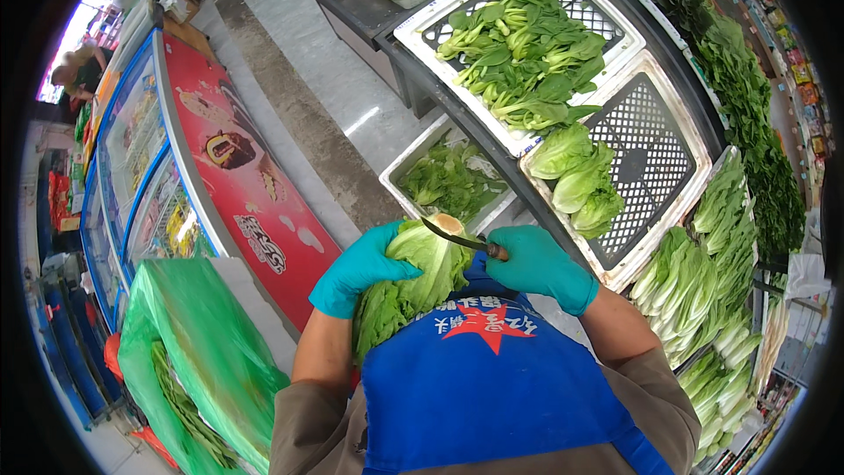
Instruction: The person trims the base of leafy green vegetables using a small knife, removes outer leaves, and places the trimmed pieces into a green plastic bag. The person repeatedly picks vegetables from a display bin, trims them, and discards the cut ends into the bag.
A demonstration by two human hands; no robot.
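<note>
A head of leafy lettuce (pixel 432 260) is gripped by my left hand (pixel 369 270), which wears a teal glove. Its pale brown cut base points up and away from me, and its leaves hang toward my blue apron (pixel 488 396). My right hand (pixel 537 267), gloved alike, holds the brown handle of a knife with a curved dark blade (pixel 452 235). The blade lies across the lettuce close to its base; whether it has cut in cannot be told. Below and beyond the lettuce, a white foam box (pixel 422 145) on the floor contains loose green leaves (pixel 452 178).
Several trimmed lettuces (pixel 573 178) sit in a white-rimmed crate (pixel 699 138) at right. Bok choy (pixel 527 53) fills the crate behind it. More leafy greens (pixel 692 277) line the far right. A red-sided freezer (pixel 244 158) and green plastic bag (pixel 204 336) stand left. Another person (pixel 82 69) is far left.
</note>
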